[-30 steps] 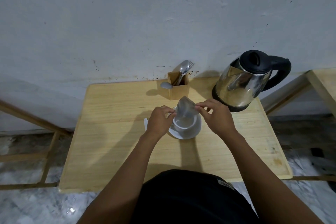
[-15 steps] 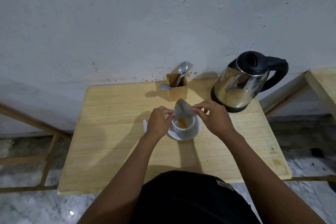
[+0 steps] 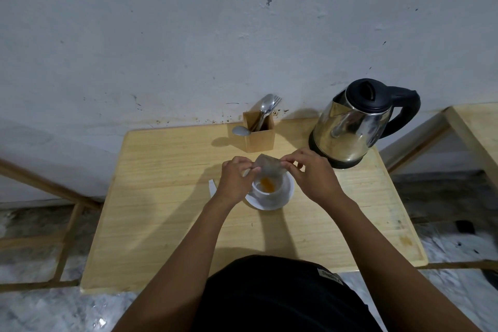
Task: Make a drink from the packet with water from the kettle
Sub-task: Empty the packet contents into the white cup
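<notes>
Step in hand: emptying packet into cup. Left hand and right hand each pinched a packet edge, tipping it over the cup; orange powder lay inside. Kettle stood near, untouched. Next likely: discard packet, grip kettle handle, pour carefully.

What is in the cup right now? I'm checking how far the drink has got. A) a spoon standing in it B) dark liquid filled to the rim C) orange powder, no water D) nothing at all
C: a small heap of orange powder lies in the white cup under the tilted packet, which both hands hold, while the kettle sits on its base at the table's far right.
</notes>
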The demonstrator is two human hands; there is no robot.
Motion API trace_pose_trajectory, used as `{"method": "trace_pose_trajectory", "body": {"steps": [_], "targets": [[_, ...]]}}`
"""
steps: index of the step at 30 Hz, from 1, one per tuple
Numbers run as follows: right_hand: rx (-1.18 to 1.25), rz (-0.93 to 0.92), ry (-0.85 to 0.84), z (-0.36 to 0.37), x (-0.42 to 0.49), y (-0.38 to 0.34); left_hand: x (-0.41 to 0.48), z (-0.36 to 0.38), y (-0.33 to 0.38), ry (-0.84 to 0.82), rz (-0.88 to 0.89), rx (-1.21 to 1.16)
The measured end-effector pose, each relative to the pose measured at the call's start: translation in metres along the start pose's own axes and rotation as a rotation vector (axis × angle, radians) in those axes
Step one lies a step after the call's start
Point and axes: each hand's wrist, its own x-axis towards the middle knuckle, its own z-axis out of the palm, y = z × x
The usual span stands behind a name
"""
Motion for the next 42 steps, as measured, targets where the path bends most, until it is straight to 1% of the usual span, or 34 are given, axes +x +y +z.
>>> {"method": "trace_pose_trajectory", "body": {"steps": [3,8,12,15,18,21,22,24,25,28,31,34,38,42], "targets": [[0.035,0.048,0.044,-0.001,-0.001,0.001,0.003,0.001,-0.005,0.003,0.031,-0.029],[0.016,0.126,0.045,-0.002,-0.001,0.006,0.006,0.003,-0.009,0.044,0.065,-0.070],[0.035,0.173,0.046,0.000,0.000,0.001,0.007,0.005,-0.010,0.035,0.075,-0.085],[0.024,0.194,0.086,0.003,0.000,-0.001,0.006,0.006,-0.008,0.029,0.075,-0.064],[0.000,0.208,0.076,0.006,0.000,-0.001,0.007,0.006,-0.009,0.047,0.082,-0.045],[-0.026,0.219,0.156,0.005,-0.001,-0.001,0.007,0.004,-0.007,0.058,0.088,-0.033],[-0.004,0.230,0.144,0.004,-0.001,-0.001,0.007,0.004,-0.006,0.056,0.092,-0.023],[0.036,0.239,0.066,0.005,-0.001,-0.003,0.005,0.004,-0.005,0.053,0.091,-0.016],[0.016,0.234,0.058,0.006,-0.002,-0.003,0.005,0.004,-0.006,0.055,0.096,-0.024],[-0.042,0.239,0.126,0.003,-0.002,-0.001,0.005,0.005,-0.008,0.057,0.103,-0.038],[0.029,0.250,0.033,0.004,-0.001,0.000,0.004,0.005,-0.007,0.079,0.113,-0.047],[0.019,0.231,0.099,0.005,0.000,0.000,0.004,0.005,-0.009,0.066,0.112,-0.064],[0.121,0.232,0.009,0.005,0.001,-0.001,0.003,0.005,-0.007,0.052,0.107,-0.070],[0.168,0.235,-0.018,0.004,0.006,0.002,0.002,0.004,-0.006,0.020,0.109,-0.085]]}}
